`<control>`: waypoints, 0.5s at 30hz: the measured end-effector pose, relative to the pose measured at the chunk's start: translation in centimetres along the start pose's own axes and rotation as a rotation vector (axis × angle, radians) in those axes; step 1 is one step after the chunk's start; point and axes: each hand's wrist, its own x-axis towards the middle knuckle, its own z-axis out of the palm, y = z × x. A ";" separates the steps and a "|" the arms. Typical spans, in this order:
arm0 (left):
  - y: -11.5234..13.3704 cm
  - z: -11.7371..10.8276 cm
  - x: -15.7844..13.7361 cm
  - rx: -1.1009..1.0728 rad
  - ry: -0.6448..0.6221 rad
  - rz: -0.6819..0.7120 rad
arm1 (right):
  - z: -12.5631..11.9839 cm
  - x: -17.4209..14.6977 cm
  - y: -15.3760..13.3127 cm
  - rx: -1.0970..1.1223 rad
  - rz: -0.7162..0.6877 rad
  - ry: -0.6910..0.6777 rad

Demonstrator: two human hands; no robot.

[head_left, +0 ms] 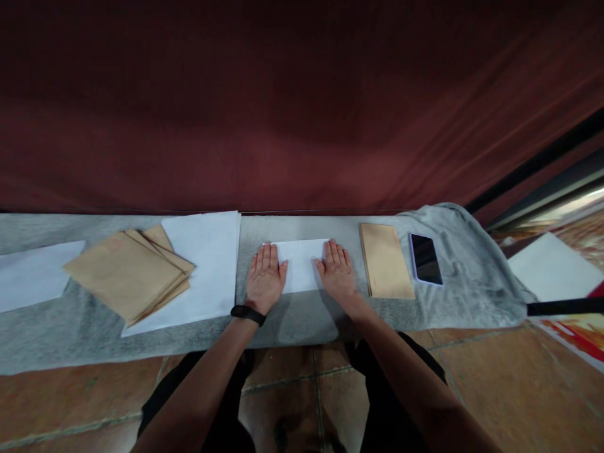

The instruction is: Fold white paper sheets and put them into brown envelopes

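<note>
A small white sheet of paper (301,264), perhaps folded, lies in front of me on the grey cloth. My left hand (266,277) rests flat on its left end, fingers stretched out and pointing away from me. On the right end lies my right hand (336,269), also flat with its fingers out. The corners under both hands are hidden. Nearest to my right hand is a neat stack of brown envelopes (387,261). Left of my left hand, large white sheets (212,264) lie partly under a fanned pile of brown envelopes (127,270).
A grey cloth (453,251) covers the long narrow surface. A phone (426,258) lies right of the envelope stack, and another white sheet (33,274) is at the far left. A dark red curtain-like panel (283,126) rises behind. Tiled floor (495,377) shows in front.
</note>
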 end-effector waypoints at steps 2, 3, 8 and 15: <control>-0.3 0.0 -0.2 -0.004 0.015 -0.023 | -0.2 -0.3 0.2 -0.007 0.007 0.006; -0.5 0.0 -0.3 -0.006 0.023 -0.041 | -0.3 -0.4 0.4 -0.011 0.012 0.007; 0.0 -0.5 -0.8 -0.018 0.087 -0.095 | -0.9 -0.7 0.1 0.006 0.036 0.005; 3.4 -1.0 -3.2 -0.068 -0.043 0.203 | -1.3 -1.8 -2.9 0.134 -0.178 -0.142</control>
